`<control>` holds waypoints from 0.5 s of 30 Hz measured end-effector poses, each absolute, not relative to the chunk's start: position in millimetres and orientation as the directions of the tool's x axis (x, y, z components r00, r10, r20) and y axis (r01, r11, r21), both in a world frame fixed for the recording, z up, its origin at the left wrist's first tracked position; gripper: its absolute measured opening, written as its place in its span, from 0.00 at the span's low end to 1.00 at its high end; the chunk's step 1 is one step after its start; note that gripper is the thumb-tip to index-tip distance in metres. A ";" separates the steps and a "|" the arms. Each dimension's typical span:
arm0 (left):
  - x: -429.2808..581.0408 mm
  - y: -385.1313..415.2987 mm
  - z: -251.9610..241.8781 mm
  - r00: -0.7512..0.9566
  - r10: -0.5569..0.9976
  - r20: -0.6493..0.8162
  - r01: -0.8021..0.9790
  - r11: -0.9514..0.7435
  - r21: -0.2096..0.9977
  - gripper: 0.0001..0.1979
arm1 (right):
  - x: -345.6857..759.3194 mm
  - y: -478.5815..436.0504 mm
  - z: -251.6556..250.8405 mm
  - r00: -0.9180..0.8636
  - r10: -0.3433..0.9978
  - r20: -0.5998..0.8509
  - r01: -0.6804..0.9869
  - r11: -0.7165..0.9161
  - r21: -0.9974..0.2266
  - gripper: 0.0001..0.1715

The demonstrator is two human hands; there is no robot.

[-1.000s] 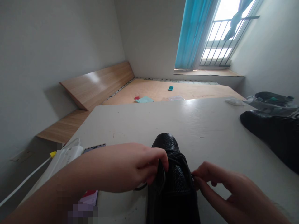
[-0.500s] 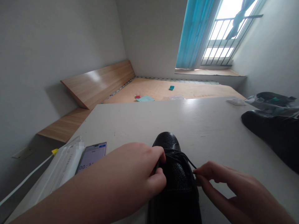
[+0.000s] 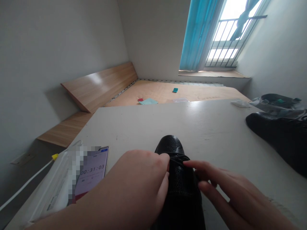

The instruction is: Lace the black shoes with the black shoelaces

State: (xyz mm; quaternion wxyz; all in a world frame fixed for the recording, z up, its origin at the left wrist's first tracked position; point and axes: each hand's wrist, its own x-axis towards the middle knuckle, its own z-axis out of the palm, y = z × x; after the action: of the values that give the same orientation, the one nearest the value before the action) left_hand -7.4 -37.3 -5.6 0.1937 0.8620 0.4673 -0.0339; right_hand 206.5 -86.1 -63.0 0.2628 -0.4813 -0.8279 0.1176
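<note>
A black leather lace-up shoe (image 3: 171,145) lies on the white table, its toe pointing away from me. Thin black shoelaces (image 3: 178,157) cross its upper. My left hand (image 3: 146,179) is closed against the shoe's left side beside the laces. Its fingertips are turned out of sight, so what they grip is hidden. My right hand (image 3: 223,188) is at the right side of the shoe. Its index finger is stretched out with the tip touching the laces, and the thumb is apart below, by the shoe's edge.
A second black shoe (image 3: 275,131) lies at the right, near a clear plastic bag (image 3: 275,107). At the left, a phone (image 3: 93,169) showing a timer lies beside a white plastic packet (image 3: 55,185) and a white cable (image 3: 26,183). A bed (image 3: 203,92) stands beyond the table (image 3: 134,124).
My right hand has moved left onto the laces, and the lace end it pinched no longer shows between finger and thumb. My left fingers have drawn closer together.
</note>
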 end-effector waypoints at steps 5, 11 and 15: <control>-6.0 -37.7 -5.5 0.544 0.800 -0.252 0.828 -0.465 0.312 0.14 | 199.5 -83.5 -52.2 -0.460 0.822 0.337 0.789 0.552 -0.269 0.18; -11.3 -38.0 -3.1 0.536 0.800 -0.270 0.834 -0.453 0.315 0.14 | 193.0 -80.2 -47.4 -0.543 0.794 0.273 0.799 0.588 -0.121 0.13; -10.1 -39.3 -1.6 0.533 0.794 -0.291 0.836 -0.441 0.326 0.14 | 194.3 -74.4 -45.8 -0.531 0.822 0.208 0.805 0.565 -0.177 0.13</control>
State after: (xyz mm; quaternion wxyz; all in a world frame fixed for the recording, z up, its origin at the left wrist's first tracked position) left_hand -10.1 -39.3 -1.6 0.2193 0.8476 0.4809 -0.0475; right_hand 194.3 -74.4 -45.8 0.1345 -0.4652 -0.8744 0.0298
